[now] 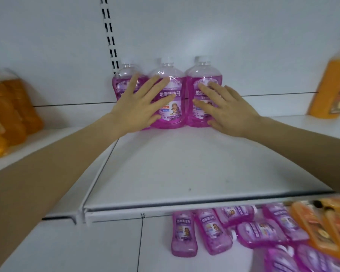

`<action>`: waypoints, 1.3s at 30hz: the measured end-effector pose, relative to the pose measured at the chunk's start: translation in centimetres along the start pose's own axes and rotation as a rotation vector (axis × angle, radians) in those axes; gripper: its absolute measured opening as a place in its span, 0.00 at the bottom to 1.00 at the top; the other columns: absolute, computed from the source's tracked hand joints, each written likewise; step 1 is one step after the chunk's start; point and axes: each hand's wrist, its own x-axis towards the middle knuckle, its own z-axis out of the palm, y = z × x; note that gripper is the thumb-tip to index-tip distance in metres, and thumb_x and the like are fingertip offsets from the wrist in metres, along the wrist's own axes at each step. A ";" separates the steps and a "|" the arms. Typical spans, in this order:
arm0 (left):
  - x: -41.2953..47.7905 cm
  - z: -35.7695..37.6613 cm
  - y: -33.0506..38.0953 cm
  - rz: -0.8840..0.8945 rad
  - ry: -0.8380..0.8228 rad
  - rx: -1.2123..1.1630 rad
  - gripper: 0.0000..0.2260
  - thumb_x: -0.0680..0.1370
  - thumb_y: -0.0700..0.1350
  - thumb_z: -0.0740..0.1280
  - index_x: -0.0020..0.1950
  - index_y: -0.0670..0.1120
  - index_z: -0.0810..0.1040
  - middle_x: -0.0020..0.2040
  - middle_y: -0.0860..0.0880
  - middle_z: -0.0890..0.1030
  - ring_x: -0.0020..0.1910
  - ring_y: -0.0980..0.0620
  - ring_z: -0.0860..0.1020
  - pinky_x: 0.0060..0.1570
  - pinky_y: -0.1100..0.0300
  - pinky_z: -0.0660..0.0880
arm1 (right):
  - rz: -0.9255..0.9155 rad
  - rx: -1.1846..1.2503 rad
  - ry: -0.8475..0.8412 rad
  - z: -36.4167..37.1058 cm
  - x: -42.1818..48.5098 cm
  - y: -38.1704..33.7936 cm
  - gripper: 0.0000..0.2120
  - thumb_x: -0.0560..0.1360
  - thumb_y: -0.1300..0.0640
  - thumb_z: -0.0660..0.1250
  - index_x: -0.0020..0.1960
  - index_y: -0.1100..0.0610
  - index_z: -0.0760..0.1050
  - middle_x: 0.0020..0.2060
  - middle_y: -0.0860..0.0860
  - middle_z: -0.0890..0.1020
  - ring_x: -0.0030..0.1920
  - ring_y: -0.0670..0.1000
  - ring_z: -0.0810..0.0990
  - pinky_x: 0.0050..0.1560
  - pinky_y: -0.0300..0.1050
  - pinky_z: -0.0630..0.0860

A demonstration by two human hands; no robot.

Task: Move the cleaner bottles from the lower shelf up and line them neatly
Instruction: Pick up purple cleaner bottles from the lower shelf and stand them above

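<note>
View: head camera, looking at two white shelves.
Upper shelf (185, 163): it fills the centre of my view, and its front edge runs across at 6 o'clock.
Standing row: three purple cleaner bottles stand upright at 12 o'clock against the back wall (185, 26), side by side and touching.
Left hand (139, 103): fingers spread and straight; it lies flat on the front of the middle bottle (171, 114), and its outer fingers reach over the left bottle (124, 79) at 11 o'clock.
Right hand (226, 108): fingers spread and straight, pressed flat on the front of the right bottle (202, 75) at 1 o'clock.
Lower shelf (86, 242): below the front edge, from 7 to 5 o'clock.
Purple bottles (212, 230): several lie flat on the lower shelf at 5 o'clock, loosely jumbled.
Orange bottles (8, 114): a group on the upper shelf at 9 o'clock.
Orange bottle (330, 85): alone at 2 o'clock.
Flat orange bottles (322, 222): on the lower shelf at 4 o'clock, beside the purple ones.
</note>
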 end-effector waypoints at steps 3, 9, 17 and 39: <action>0.0 -2.1 0.3 -0.016 -0.024 -0.120 0.26 0.71 0.50 0.70 0.67 0.44 0.73 0.69 0.35 0.69 0.65 0.35 0.71 0.59 0.29 0.62 | -0.017 0.079 -0.001 -1.7 -1.1 -0.3 0.28 0.66 0.58 0.73 0.64 0.63 0.73 0.65 0.67 0.70 0.61 0.70 0.72 0.55 0.71 0.68; -1.6 -8.7 2.6 -0.094 -0.017 -0.278 0.27 0.75 0.55 0.54 0.70 0.42 0.69 0.69 0.35 0.67 0.65 0.34 0.69 0.62 0.36 0.64 | 0.042 0.215 0.072 -5.7 -6.4 -1.1 0.29 0.74 0.45 0.54 0.70 0.59 0.66 0.70 0.64 0.64 0.65 0.67 0.69 0.63 0.64 0.65; -7.8 -18.6 12.7 -0.471 0.169 -0.644 0.24 0.78 0.51 0.58 0.71 0.41 0.65 0.67 0.41 0.71 0.66 0.42 0.67 0.67 0.59 0.58 | 0.222 0.535 0.202 -10.0 -19.2 -4.9 0.27 0.77 0.48 0.56 0.72 0.60 0.63 0.71 0.61 0.64 0.71 0.60 0.62 0.70 0.44 0.53; -25.3 -17.2 42.6 -1.218 -0.485 -1.130 0.18 0.77 0.39 0.64 0.67 0.39 0.71 0.63 0.40 0.75 0.61 0.44 0.73 0.55 0.63 0.66 | 0.986 1.062 -0.338 0.7 -46.8 -23.2 0.23 0.76 0.57 0.65 0.68 0.62 0.66 0.66 0.59 0.71 0.67 0.58 0.66 0.66 0.48 0.60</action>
